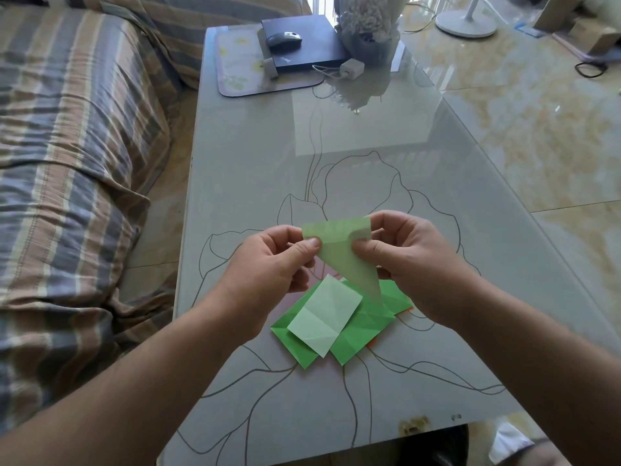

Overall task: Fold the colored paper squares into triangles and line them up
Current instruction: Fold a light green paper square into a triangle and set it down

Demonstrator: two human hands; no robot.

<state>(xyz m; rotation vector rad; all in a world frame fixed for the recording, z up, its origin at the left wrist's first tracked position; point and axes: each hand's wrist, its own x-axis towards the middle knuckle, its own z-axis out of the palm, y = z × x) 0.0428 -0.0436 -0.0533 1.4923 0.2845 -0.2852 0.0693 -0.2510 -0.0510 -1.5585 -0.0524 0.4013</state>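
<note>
Paper first: we hold a pale green folded triangle (339, 250) above the table (255, 156), its long point hanging down and its top edge turned over in a narrow flap. Our left hand (272, 260) pinches the upper left corner between thumb and curled fingers; our right hand (408, 253) pinches the upper right corner the same way. Both hands are closed on the sheet, clear of the tabletop.

Below it, a pale green creased rectangle (324, 317) lies flat on top of bright green folded sheets (359, 334), all thin and matte with sharp crease lines. A sliver of orange paper (372, 344) peeks from under the pile; we cannot tell its shape.

The tabletop is smooth, glossy grey with a drawn flower outline. At the far end sit a dark flat box (302, 52) with a mouse (284, 39) on it and a small white charger (352, 68). A striped, wrinkled fabric sofa (67, 146) runs along the left, cut off by the frame.
</note>
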